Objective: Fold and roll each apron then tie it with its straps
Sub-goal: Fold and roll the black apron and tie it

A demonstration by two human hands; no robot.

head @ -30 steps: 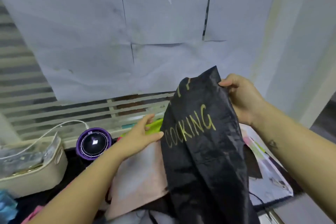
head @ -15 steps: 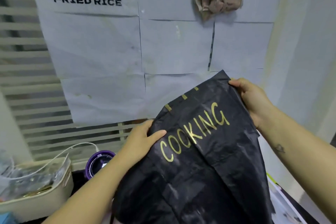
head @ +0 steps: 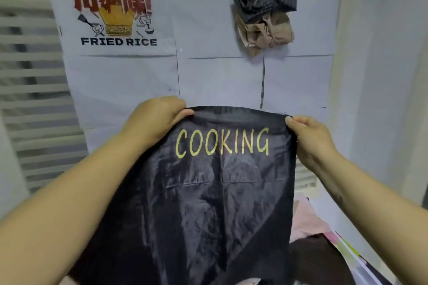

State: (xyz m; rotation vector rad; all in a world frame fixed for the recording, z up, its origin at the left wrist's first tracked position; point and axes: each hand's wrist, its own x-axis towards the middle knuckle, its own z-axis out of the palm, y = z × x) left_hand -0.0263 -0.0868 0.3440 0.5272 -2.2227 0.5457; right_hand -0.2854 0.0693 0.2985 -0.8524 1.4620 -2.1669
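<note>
Black glossy apron (head: 220, 203) with gold "COOKING" lettering hangs spread in mid-air at the centre of view, its top hem level and its body falling toward six o'clock. Behind it, pale slatted blinds (head: 30, 76) fill nine o'clock. A white "FRIED RICE" poster (head: 115, 18) sits at eleven o'clock among plain white paper sheets (head: 220, 76). A knotted bundle of dark striped and tan cloth (head: 264, 14) hangs at one o'clock. Pink cloth (head: 305, 217) lies low at four o'clock, just past the apron's free right edge. The left hand (head: 157, 120) grips the top-left corner, thumb in front. The right hand (head: 310, 141) pinches the top-right corner, so the hands are well apart.
</note>
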